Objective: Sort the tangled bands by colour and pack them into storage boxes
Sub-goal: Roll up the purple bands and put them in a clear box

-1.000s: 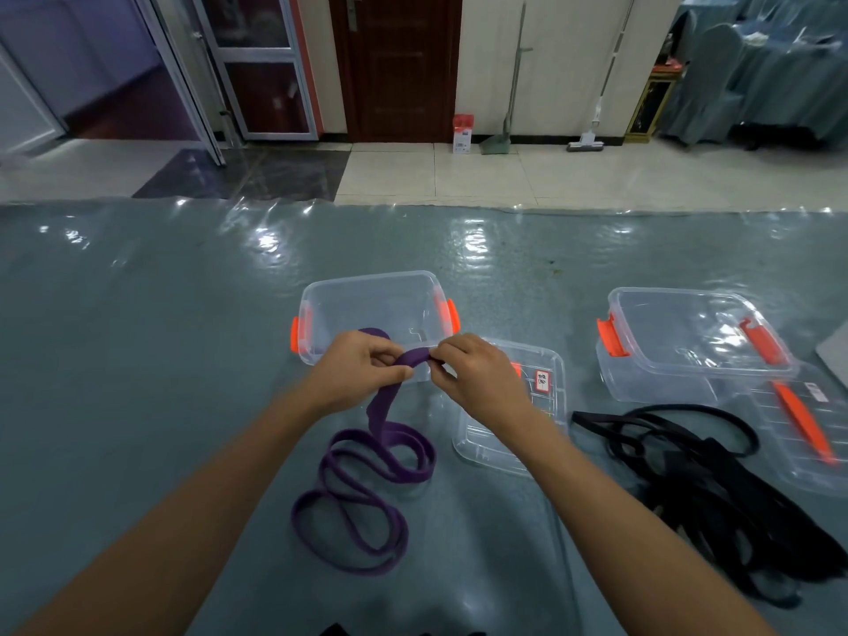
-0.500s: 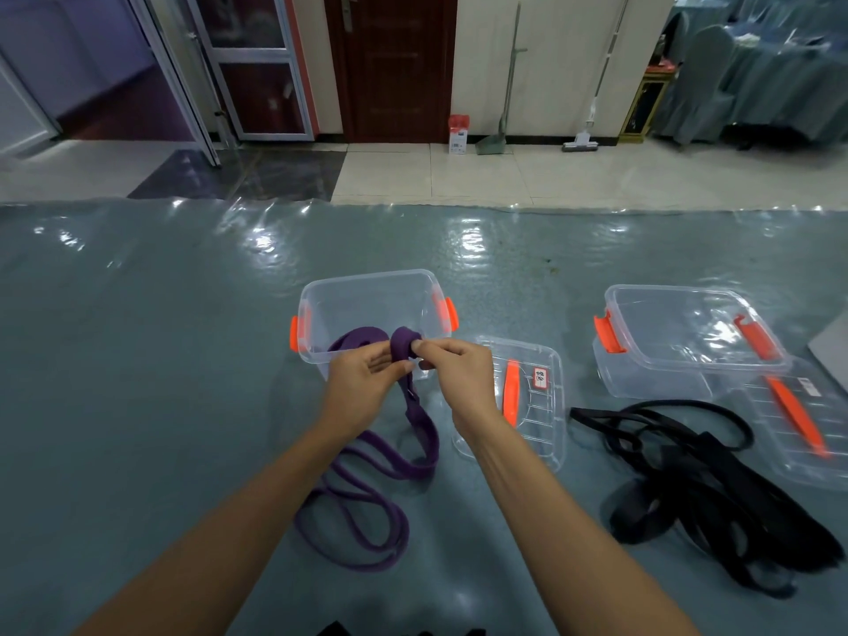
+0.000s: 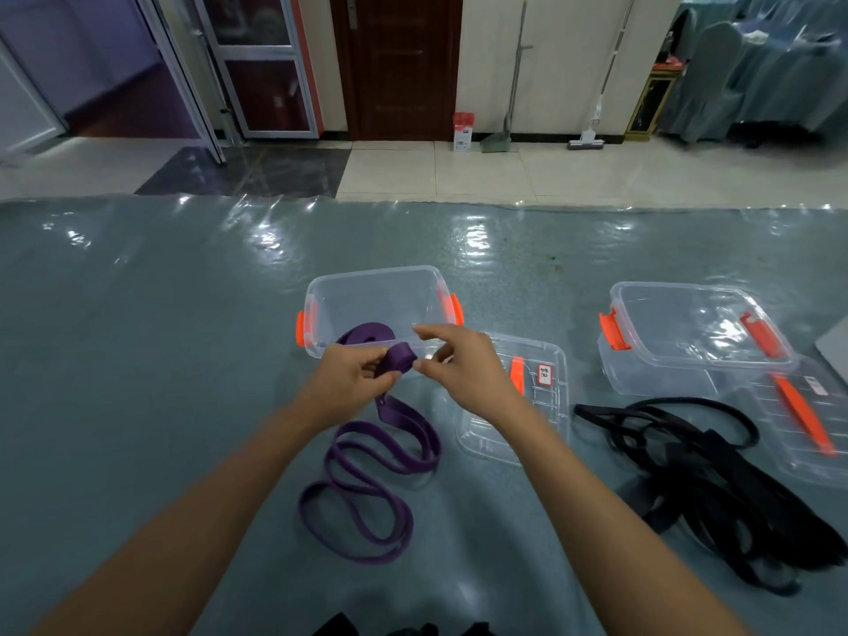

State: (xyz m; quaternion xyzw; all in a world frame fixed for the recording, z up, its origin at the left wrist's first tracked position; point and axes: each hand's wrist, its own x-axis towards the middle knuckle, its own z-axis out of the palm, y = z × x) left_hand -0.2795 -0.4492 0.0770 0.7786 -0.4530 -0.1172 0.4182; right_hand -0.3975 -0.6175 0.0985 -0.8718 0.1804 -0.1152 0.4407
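Observation:
A purple band (image 3: 367, 491) lies in loose loops on the table, and one end rises to my hands. My left hand (image 3: 348, 381) grips the band's rolled-up end just in front of a clear storage box (image 3: 381, 280) with orange latches. One purple loop arches over that box's near wall. My right hand (image 3: 463, 367) hovers right of the roll with its fingers spread; the thumb tip touches the roll's edge and the index finger is lifted above it. A tangled heap of black bands (image 3: 716, 493) lies to the right.
The box's clear lid (image 3: 548, 406) lies under my right wrist. A second clear box (image 3: 688, 323) stands at the right with its lid (image 3: 807, 433) beside it. Dark band ends (image 3: 367, 628) show at the bottom edge. The table's far edge (image 3: 413, 203) borders tiled floor.
The roll in my left hand has grown as more band was wound on. My right hand has let go of its pinch and spread its fingers. The loops on the table shifted slightly.

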